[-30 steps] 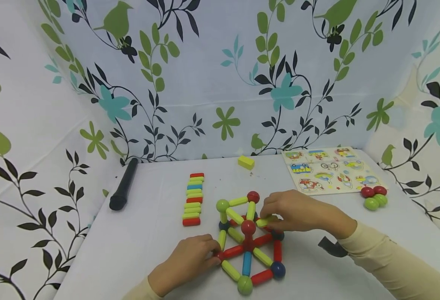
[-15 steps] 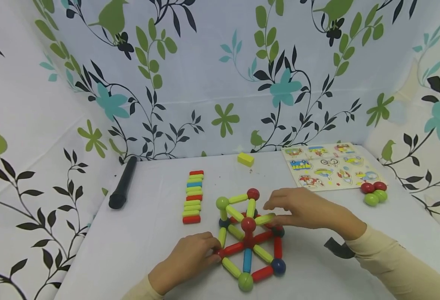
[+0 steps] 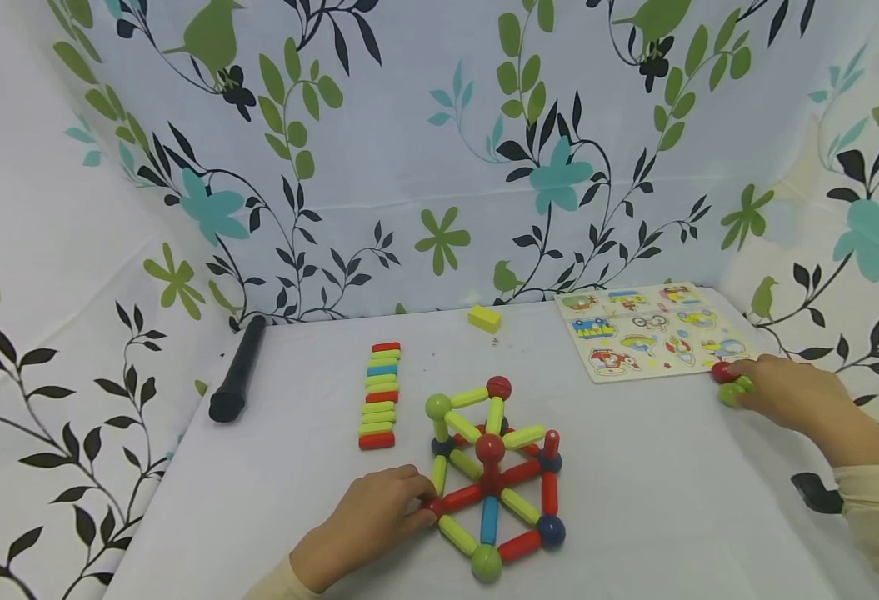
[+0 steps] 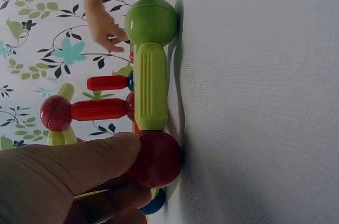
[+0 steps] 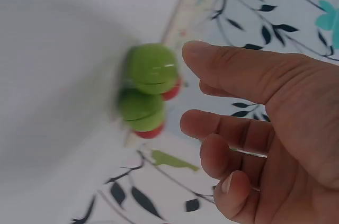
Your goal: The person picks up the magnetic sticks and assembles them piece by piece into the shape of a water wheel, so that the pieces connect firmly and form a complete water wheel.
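Observation:
My left hand (image 3: 375, 517) pinches a red ball (image 4: 158, 161) at the near left corner of a ball-and-rod magnetic construction (image 3: 488, 521), thumb on one side and fingers curled behind. The construction has a flat base of red, green and blue pieces, with raised rods and balls on its far side. A short red rod (image 3: 551, 443) stands upright on a dark blue ball (image 3: 550, 462). At the far right, my right hand (image 3: 799, 400) reaches over a cluster of loose balls. Its thumb and fingers are apart beside two green balls (image 5: 153, 68), with red ones partly hidden behind.
A column of loose rods (image 3: 380, 408) lies left of the construction. Farther left is a black microphone (image 3: 238, 371). A yellow block (image 3: 484, 318) and a picture puzzle board (image 3: 649, 329) lie toward the patterned cloth (image 3: 379, 150) at the back.
My right hand has let go of a green rod on the construction and moved right to the loose balls. The rod stays sloping from the raised red ball. My left hand keeps its hold.

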Demonstrator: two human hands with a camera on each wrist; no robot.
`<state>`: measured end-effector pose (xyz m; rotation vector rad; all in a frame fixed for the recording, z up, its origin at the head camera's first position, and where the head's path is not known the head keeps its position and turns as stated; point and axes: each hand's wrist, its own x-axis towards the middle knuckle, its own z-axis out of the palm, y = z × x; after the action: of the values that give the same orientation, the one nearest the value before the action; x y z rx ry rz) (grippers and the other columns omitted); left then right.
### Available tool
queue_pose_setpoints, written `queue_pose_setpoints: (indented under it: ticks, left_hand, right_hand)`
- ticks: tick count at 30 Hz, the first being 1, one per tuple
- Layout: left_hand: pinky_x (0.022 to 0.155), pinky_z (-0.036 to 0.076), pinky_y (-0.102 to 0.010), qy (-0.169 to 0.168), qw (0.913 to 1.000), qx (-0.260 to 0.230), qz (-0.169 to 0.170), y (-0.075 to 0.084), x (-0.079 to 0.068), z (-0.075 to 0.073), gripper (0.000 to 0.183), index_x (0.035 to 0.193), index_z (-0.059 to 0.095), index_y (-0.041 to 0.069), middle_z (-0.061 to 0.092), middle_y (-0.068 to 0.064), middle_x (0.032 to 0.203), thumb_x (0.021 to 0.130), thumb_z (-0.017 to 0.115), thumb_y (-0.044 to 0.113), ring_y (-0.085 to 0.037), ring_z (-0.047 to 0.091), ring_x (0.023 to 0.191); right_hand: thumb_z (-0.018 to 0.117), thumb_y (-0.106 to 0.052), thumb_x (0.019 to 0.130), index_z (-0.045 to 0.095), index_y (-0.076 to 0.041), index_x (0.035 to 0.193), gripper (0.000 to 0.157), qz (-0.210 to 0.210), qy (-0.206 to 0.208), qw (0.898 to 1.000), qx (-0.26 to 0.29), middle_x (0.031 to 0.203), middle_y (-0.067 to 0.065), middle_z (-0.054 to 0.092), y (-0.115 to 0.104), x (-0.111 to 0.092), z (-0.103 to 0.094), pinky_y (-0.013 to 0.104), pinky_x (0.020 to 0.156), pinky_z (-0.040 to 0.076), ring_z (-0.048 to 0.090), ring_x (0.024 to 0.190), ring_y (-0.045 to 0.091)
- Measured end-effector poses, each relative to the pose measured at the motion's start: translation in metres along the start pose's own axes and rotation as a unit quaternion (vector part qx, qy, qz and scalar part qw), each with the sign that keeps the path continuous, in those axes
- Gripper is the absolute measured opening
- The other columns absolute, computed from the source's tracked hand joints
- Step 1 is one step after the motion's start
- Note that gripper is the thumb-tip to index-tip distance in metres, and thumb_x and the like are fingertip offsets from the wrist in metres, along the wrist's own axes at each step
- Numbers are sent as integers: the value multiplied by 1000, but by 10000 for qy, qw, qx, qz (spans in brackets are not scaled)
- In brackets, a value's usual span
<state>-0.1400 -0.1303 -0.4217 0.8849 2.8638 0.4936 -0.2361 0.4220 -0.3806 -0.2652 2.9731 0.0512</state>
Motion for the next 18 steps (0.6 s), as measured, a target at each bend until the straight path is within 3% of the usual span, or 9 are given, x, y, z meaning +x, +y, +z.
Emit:
queue_pose_setpoints:
  ticks: [3,7,11,15,18]
  left_hand:
    - [68,53,-23,-6,10000,-45,-60,-1,-1,0,19,101,78,20,64,16,84,85,83,28,2,55,73]
    - [67,52,-23,1,9999,-83,-68,-2,0,1,19,101,77,20,64,15,85,85,83,28,2,56,74]
    - [67,52,-23,11,9999,-105,-62,-2,-1,0,19,101,77,20,64,15,84,85,83,28,2,56,73]
    - [67,52,-23,-7,9999,-131,-38,-2,-2,0,19,100,77,20,64,16,85,84,84,27,2,56,73]
    - [66,52,-23,-31,9999,-128,-35,-1,-2,-1,20,101,77,20,64,15,85,84,85,27,2,55,73]
  right_hand:
    - [84,-27,82,68,-1,123,51,58,-34,10000,25,108,28,68,8,0,13,70,74,50,62,101,55]
    - [85,-23,82,67,1,123,51,79,125,9999,69,109,29,68,11,2,22,70,77,49,61,105,57]
    - [82,-22,84,68,1,124,48,111,310,9992,236,120,34,64,9,7,30,73,82,47,57,112,59]
    - [80,-23,87,68,-2,123,43,97,430,9985,338,126,35,60,5,12,35,72,81,48,56,113,59]
    - [81,-23,86,68,-3,121,42,64,483,9982,344,120,33,63,3,14,36,68,75,50,61,104,56]
